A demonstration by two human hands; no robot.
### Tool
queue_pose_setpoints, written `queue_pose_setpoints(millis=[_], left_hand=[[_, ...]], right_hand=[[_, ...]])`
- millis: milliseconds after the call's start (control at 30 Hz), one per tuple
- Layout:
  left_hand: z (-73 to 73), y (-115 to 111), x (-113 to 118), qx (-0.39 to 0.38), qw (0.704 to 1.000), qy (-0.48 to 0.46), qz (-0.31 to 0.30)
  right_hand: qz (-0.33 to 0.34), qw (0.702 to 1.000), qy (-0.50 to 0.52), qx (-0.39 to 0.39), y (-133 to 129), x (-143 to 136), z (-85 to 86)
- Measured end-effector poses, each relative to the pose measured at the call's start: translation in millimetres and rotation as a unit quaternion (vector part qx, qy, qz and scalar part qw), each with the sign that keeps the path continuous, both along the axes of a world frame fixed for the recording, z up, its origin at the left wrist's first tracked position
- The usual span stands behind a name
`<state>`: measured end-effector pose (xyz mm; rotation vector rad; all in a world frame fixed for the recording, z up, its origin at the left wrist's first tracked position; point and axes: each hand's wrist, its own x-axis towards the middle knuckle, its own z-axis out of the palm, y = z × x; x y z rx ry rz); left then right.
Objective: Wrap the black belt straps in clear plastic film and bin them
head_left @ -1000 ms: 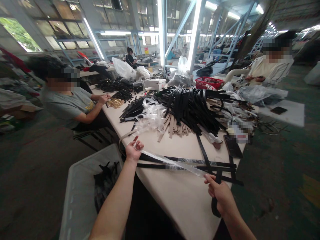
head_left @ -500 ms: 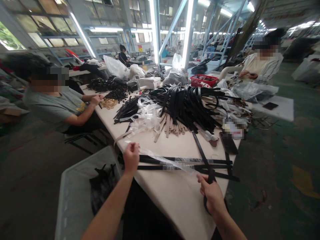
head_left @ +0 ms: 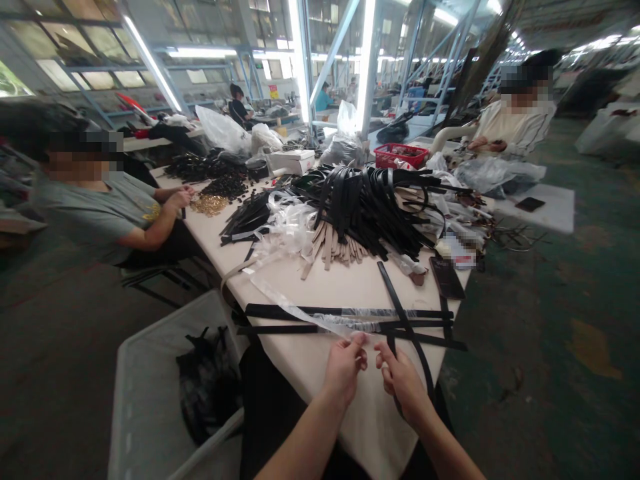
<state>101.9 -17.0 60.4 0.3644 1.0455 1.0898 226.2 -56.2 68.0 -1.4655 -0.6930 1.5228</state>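
Observation:
My left hand (head_left: pixel 346 363) is closed in a pinch at the near end of a translucent white plastic strip (head_left: pixel 287 303). The strip runs slackly up and left across the table. Close by on the right, my right hand (head_left: pixel 404 383) is closed around a black strap (head_left: pixel 391 345), part of which shows above and below the fingers. Whether the right fingertips also touch the strip, I cannot tell. Beyond both hands lie several flat black straps (head_left: pixel 280 311), some wrapped midway with clear plastic (head_left: pixel 367 325). Another black strap (head_left: pixel 397 293) crosses them at an angle.
A heap of black straps (head_left: pixel 367 200) and white plastic strips (head_left: pixel 287 223) covers the table's middle. A phone (head_left: pixel 447 278) lies at the right edge. Left of the table stands a white bin (head_left: pixel 123 393) with black material inside. Co-workers sit left (head_left: pixel 100 207) and far right (head_left: pixel 520 123).
My left hand has moved right and toward me, close to my right hand. The white strip, stretched between the hands before, now trails slackly to the left. The view has shifted slightly.

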Motion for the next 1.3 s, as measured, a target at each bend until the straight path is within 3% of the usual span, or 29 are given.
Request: queue_pose_setpoints(millis=[100,267,900,1300], left_hand=[[1.3,9,-8,-0.006,0.999,-0.006,0.036],[3.9,14,-9,-0.012,0.999,-0.028,0.035],[7.8,12,-13,-0.036,0.997,-0.059,0.036],[0.7,9,-15,0.055,0.998,0.039,-0.008]], right_hand=[[0.058,0.997,0.043,0.035,-4,6,10.6],[0.16,0.985,-0.014,0.067,-4,10,16.1],[0.208,0.972,-0.089,0.07,7,9,15.0],[0.248,0.963,-0.097,0.052,10,7,12.7]])
